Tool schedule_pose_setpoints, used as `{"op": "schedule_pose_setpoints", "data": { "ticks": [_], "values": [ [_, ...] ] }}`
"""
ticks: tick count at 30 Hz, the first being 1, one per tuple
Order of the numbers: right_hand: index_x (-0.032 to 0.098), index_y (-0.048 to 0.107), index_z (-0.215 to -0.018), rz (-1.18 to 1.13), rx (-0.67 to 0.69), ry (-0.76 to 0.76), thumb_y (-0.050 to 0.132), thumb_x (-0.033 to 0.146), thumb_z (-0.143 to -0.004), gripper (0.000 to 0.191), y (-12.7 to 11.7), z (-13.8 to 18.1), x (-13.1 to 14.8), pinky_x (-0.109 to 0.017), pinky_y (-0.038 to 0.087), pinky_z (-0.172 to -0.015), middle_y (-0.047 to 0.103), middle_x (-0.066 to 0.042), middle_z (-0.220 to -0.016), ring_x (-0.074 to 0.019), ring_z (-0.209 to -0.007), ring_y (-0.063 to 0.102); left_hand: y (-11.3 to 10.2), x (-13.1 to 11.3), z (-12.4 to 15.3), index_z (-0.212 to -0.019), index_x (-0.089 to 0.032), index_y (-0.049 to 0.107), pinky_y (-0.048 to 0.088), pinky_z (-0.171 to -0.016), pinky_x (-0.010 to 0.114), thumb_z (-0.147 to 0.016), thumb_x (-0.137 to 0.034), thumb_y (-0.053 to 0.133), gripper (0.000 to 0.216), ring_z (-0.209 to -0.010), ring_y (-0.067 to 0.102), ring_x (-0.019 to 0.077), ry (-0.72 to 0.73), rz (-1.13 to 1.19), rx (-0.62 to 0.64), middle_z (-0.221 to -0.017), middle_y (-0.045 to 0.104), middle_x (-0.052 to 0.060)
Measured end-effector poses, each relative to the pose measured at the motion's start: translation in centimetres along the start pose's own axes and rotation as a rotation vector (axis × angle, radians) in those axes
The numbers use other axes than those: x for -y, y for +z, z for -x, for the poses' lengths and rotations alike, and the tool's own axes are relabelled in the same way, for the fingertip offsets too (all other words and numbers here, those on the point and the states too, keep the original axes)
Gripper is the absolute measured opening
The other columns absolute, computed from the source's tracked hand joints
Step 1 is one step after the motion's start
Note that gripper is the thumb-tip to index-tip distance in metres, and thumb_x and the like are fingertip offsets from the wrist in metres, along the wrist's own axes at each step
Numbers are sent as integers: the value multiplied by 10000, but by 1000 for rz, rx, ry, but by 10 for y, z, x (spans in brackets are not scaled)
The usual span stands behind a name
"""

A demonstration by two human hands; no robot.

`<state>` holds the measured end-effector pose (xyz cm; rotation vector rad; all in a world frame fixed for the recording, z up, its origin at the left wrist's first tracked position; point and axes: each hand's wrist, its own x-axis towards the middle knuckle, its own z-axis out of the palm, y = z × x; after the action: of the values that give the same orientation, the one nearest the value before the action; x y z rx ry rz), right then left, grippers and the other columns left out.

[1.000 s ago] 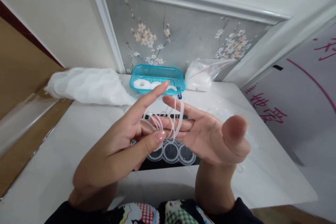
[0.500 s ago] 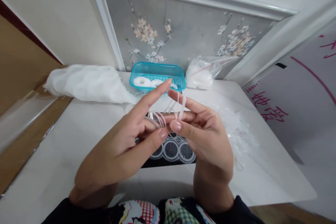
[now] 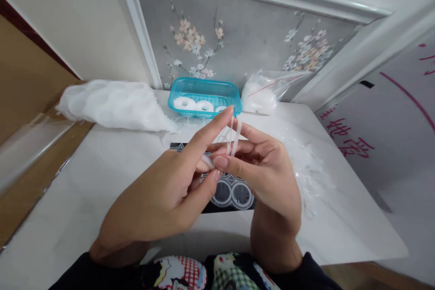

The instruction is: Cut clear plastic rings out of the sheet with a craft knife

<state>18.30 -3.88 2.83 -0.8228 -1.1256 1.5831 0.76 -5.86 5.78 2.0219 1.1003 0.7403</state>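
Both my hands meet above the middle of the white table (image 3: pixel 84 181). My left hand (image 3: pixel 163 199) pinches thumb against fingers, its index finger stretched out. My right hand (image 3: pixel 268 176) faces it, thumb pressed onto its fingers, with several thin translucent white rings (image 3: pixel 233 138) looped over those fingers. The two hands touch at the rings. Under them lies a black board (image 3: pixel 234 195) with round ring-shaped slots, partly hidden by my hands.
A blue plastic basket (image 3: pixel 204 95) holding white round pieces stands at the back by the flowered wall panel. A big white plastic bag (image 3: pixel 112 106) lies to its left, a clear zip bag (image 3: pixel 265 95) to its right. Loose clear rings (image 3: pixel 309 172) lie scattered on the right.
My right hand turned from an open palm to closed over its fingers, thumb pressing down on the rings. My left hand moved in closer and its pinch tightened on the rings.
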Motion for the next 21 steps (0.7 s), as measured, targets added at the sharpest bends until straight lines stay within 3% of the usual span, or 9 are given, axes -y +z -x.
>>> {"op": "schedule_pose_setpoints", "data": {
  "ticks": [7,10,17,21],
  "values": [
    [287,598,-1373,127,34,-36,835,270,-763,655,-1,4,2,-413,652,-843,803,-23,-900,-250,-1029,744,1,-2,1,-1613,-317,55,453,-455,185,-970,-211,431,753,-571,692,146,-32,-36,15,-632,682,-89],
    [322,586,-1385,204,1,-113,818,256,-786,646,-1,7,1,-462,626,-920,806,-18,-917,-261,-1086,726,1,-2,1,-1609,-350,17,412,-419,186,-979,-213,434,768,-502,653,128,-32,-46,4,-644,695,-86],
    [359,571,-1392,298,-74,-232,797,212,-808,643,3,15,1,-523,566,-1028,801,1,-939,-272,-1123,711,1,-2,0,-1593,-278,202,389,-399,166,-922,-210,502,738,-443,597,114,-51,69,-6,-580,645,-73],
    [363,607,-1357,361,-120,-283,773,214,-836,567,7,15,-1,-520,540,-1061,786,-18,-1026,-277,-1123,705,6,-3,0,-1594,-319,201,368,-384,152,-930,-221,519,742,-429,566,101,-70,113,-53,-596,637,-80]
  ]
}}
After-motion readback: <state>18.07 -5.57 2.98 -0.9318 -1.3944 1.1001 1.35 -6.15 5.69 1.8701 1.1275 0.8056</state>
